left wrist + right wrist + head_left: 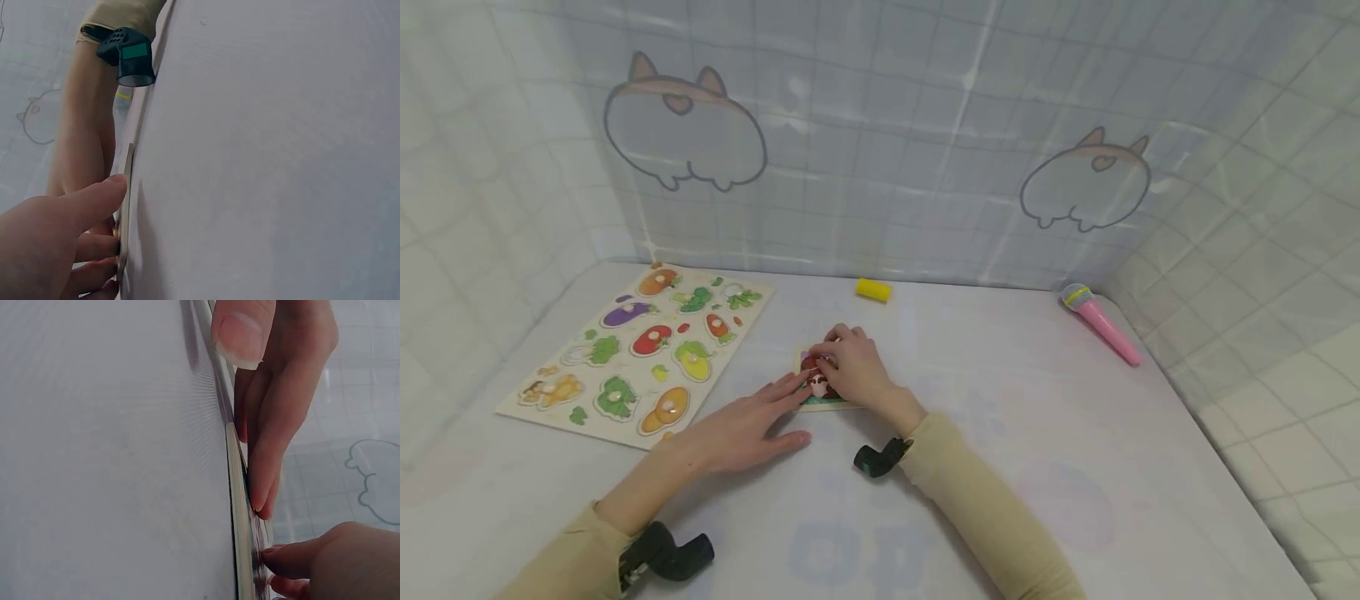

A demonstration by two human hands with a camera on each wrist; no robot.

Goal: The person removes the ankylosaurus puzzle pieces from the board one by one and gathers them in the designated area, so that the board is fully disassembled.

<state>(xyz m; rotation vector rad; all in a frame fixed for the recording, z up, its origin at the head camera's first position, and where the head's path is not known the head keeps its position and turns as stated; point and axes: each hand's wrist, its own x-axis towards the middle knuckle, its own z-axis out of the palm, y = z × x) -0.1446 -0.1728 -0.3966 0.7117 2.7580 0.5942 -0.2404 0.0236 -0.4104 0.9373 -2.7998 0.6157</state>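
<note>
Between my hands, in the head view, a small picture puzzle board [827, 407] lies on the table with a dark red and white figure piece [817, 386] on it. My left hand [741, 429] lies low at the board's left side, its fingers straight with the tips on the picture and the thumb spread off. Bent over the top right of the board, my right hand [859, 367] pinches at the figure piece with thumb and fingertips and hides part of the picture. Seen edge-on in the right wrist view, the board [237, 506] shows thin layers under the fingertips.
To the left lies a large vegetable puzzle board [658, 362] with knobbed pieces. A yellow cylinder [873, 290] sits at the back near the wall curtain, and a pink toy microphone [1101, 323] lies at the back right edge of the table.
</note>
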